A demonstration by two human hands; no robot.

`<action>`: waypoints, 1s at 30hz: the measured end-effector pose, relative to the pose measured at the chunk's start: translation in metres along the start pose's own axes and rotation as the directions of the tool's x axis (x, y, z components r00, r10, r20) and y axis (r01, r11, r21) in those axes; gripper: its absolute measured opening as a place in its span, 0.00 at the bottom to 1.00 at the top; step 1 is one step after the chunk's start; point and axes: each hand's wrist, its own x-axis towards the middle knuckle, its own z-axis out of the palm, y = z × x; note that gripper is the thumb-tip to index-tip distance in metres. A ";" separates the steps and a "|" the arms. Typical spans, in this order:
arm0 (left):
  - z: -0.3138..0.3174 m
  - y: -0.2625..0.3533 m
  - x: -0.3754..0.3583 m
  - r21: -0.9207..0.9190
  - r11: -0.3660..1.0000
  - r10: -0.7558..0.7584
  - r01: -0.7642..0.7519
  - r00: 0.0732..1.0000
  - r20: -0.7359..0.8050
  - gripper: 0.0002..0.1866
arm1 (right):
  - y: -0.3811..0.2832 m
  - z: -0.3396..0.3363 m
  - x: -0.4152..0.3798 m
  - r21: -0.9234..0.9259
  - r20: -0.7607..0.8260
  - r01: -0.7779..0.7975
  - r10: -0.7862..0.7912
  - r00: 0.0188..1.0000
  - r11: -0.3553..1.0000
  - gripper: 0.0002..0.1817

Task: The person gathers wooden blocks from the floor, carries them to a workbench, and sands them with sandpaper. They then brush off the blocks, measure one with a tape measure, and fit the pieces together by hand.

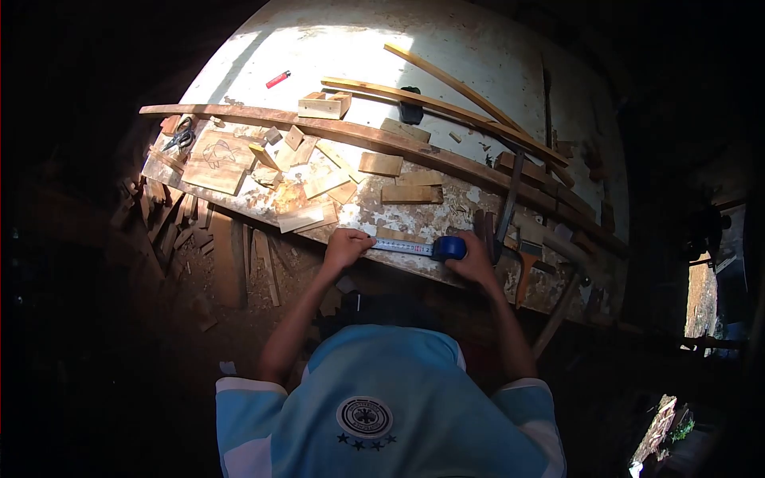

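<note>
At the near edge of the worktable, my left hand (pixel 347 248) is closed on the free end of a measuring tape blade (pixel 402 246). My right hand (pixel 476 260) grips the blue tape measure case (pixel 449 248). The blade is drawn out between the two hands, along the table edge. Just behind the blade lies a thin wood piece (pixel 398 235), partly hidden by it. Farther back are a short wood block (pixel 412 194) and another small block (pixel 381 164).
A long wooden beam (pixel 362 134) crosses the worktable (pixel 351 48). Behind it are thin strips (pixel 446 102), a black object (pixel 410 106) and a red lighter (pixel 278 79). Scissors (pixel 182 135) lie left; a hammer (pixel 510 199) and an orange-handled saw (pixel 526 267) lie right.
</note>
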 end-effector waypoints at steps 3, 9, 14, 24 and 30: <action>0.009 0.003 0.007 0.173 0.981 0.106 -0.092 0.992 -0.071 0.13 | 0.001 0.014 -0.003 -0.031 -0.064 0.072 -0.074 0.995 0.997 0.26; 0.008 0.019 0.001 0.380 0.900 0.254 -0.212 0.965 -0.063 0.13 | -0.007 0.011 -0.001 0.041 0.072 -0.023 0.020 0.997 0.999 0.26; 0.012 0.016 0.002 0.431 0.882 0.240 -0.191 0.969 -0.062 0.13 | -0.004 0.013 0.000 0.040 0.075 -0.042 0.038 0.996 0.998 0.28; 0.021 0.033 -0.012 0.508 0.833 0.319 -0.220 0.941 -0.115 0.11 | -0.006 0.013 0.000 0.209 0.103 -0.072 0.052 0.993 0.975 0.26; 0.021 0.027 -0.011 0.524 0.720 0.528 -0.455 0.849 0.010 0.08 | -0.020 0.010 -0.001 0.272 0.155 -0.125 0.085 0.984 0.954 0.27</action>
